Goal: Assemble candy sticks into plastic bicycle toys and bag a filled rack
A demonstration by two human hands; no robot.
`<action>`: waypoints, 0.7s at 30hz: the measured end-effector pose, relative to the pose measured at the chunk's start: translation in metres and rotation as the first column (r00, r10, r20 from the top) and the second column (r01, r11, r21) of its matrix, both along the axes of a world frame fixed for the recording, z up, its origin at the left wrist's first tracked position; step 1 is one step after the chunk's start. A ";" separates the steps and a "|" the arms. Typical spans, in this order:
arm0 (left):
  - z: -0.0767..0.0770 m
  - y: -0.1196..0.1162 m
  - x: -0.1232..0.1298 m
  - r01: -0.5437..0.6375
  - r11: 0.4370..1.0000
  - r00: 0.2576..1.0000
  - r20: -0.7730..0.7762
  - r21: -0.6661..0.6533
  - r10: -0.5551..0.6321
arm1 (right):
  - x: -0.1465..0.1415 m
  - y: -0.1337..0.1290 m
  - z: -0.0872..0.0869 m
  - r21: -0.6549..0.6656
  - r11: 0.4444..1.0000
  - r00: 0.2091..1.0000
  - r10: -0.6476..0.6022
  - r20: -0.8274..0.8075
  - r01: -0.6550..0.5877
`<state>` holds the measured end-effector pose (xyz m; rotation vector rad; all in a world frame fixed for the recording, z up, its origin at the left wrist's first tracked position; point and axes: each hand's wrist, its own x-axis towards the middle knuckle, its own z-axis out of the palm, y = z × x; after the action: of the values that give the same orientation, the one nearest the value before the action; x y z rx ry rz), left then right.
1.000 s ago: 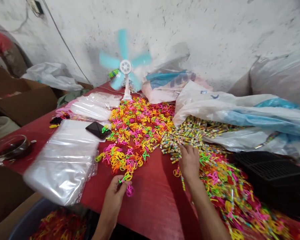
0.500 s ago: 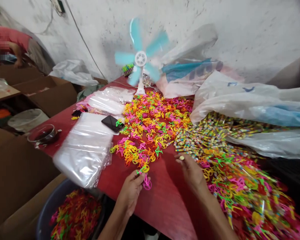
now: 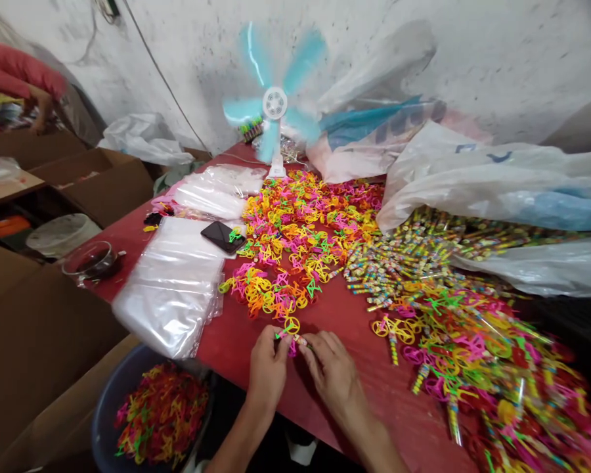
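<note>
My left hand [image 3: 270, 364] pinches a small plastic toy bicycle [image 3: 292, 325] with a yellow wheel, a green part and a pink part. Close against it, my right hand [image 3: 332, 364] is closed on a thin patterned tube [image 3: 301, 341]. The tube's near end meets the toy at my fingertips; most of its length is hidden by my right hand. Beyond my hands spreads a heap of loose bright plastic pieces [image 3: 280, 243]. A pile of similar patterned tubes [image 3: 398, 263] lies to the right. Nearer on that side are bright pieces with tubes attached [image 3: 473, 355].
A fan [image 3: 274, 104] with spinning blades stands at the back of the red table [image 3: 241, 355]. Clear plastic bags [image 3: 170, 282], a phone [image 3: 219, 235] and a glass cup [image 3: 89, 261] are left. Below stands a blue tub [image 3: 103, 420] of pieces. Another person [image 3: 29, 72] bends over boxes.
My right hand has moved left, bringing the tube up to the toy bicycle in my left hand. A yellow piece with a tube now shows plainly at the right heap's edge.
</note>
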<state>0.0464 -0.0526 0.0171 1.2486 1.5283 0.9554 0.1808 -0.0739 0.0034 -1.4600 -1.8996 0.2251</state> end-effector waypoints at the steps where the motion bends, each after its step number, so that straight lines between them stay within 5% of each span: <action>1: -0.001 0.000 0.000 0.006 1.000 1.000 -0.028 0.017 -0.006 | -0.002 0.000 0.000 0.009 1.000 0.999 -0.010 0.031 0.010; 18: 0.000 -0.002 0.004 0.069 0.991 0.991 -0.121 0.115 -0.055 | 0.001 -0.002 0.006 -0.115 0.992 0.989 -0.035 0.147 0.052; 21: 0.003 -0.003 0.003 0.108 0.987 0.985 -0.146 0.119 -0.091 | 0.010 0.003 0.005 -0.147 0.989 0.988 0.040 0.147 -0.018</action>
<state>0.0490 -0.0558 0.0201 1.4964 1.5156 0.9276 0.1906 -0.0705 0.0083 -1.5849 -2.0631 0.2797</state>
